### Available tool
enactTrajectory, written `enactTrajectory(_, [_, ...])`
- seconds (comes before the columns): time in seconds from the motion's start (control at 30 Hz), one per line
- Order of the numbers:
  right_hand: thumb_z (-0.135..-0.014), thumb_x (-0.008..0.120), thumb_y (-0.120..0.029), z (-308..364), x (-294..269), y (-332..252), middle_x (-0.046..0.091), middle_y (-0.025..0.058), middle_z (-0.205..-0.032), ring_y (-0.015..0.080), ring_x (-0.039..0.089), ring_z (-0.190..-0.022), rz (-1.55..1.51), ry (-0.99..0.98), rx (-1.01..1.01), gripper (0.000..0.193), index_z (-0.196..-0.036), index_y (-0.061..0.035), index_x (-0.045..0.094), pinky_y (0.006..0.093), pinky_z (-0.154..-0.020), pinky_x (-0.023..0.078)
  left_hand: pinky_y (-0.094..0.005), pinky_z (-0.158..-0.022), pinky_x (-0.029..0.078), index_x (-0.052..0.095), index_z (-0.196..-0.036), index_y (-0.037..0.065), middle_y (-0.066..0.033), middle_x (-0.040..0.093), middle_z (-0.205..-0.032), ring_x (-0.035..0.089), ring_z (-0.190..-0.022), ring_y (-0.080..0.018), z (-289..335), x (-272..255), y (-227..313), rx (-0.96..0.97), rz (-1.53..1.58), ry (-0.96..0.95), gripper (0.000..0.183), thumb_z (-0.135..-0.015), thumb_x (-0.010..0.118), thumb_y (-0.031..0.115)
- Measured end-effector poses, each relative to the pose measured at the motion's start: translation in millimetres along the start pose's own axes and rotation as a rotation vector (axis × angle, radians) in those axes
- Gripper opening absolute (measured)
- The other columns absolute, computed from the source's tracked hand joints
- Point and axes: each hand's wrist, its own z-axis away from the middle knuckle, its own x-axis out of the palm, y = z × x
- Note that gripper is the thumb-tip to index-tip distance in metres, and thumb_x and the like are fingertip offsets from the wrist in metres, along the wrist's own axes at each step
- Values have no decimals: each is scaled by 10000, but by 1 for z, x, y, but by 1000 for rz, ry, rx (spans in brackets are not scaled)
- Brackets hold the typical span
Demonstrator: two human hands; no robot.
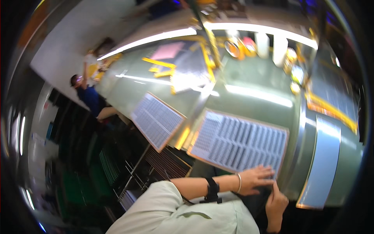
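Note:
A pale rectangular panel (239, 140) with rows of small dark marks and a thin orange-brown border lies at the table's near edge. My left hand (254, 180), a bracelet at its wrist and a black strap on the forearm, rests on the panel's near right corner with its fingers spread. Right beside it is my right hand (276, 204), its index finger stretched to the same corner and its other fingers curled in. Whether anything small is pinched there is hidden. To the left, a similar panel (157, 121) lies at an angle and juts past the table edge.
A long pale strip (323, 163) lies at the right, near a yellow-edged dark sheet (331, 101). White cylinders (279, 50) and tape rolls (232, 48) stand at the back. A post (210, 43) rises behind the panels. Another person (89, 93) works at the far left.

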Motion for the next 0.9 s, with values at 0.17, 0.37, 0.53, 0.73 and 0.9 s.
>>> enactTrajectory(0.17, [-797,592,-93,-16,-15,-16,647,208,-769,400,622,-694,78,-184,1,376,-1167,-35,629,471,-632,479,-450,-982,397,553,-1255,73,-160,557,-1251,513,-1156,-350,72,-52,-61,-196,-83,232,524,-770,718,183])
enactTrajectory(0.37, [-798,644,-146,-73,-108,-24,682,165,-881,365,647,-806,109,-378,7,262,-1042,-54,674,415,-722,519,-407,-924,460,622,-1198,85,-172,641,-1132,606,-1052,-338,241,-200,-74,-786,-229,-41,401,-834,659,248])
enactTrajectory(0.53, [-820,614,-208,-168,-150,-21,669,161,-831,361,639,-774,345,-470,-206,166,-906,-79,675,437,-696,507,-385,-899,484,656,-1169,106,-178,671,-1078,637,-1009,-326,254,-288,-57,-897,-283,-287,348,-879,619,295])
enactTrajectory(0.73, [-816,617,-219,-350,-16,46,666,185,-848,365,631,-846,314,-114,-144,181,-850,-51,674,452,-767,494,-387,-882,491,635,-1166,92,-150,663,-1080,627,-996,-317,134,-208,-142,-372,-182,-167,346,-842,661,211])
enactTrajectory(0.9, [-833,597,-175,-431,51,91,640,208,-1030,369,631,-924,403,253,23,266,-1054,-29,632,438,-820,508,-405,-959,455,589,-1212,93,-134,613,-1196,576,-1109,-300,62,-134,-148,-89,-210,39,410,-823,690,173])
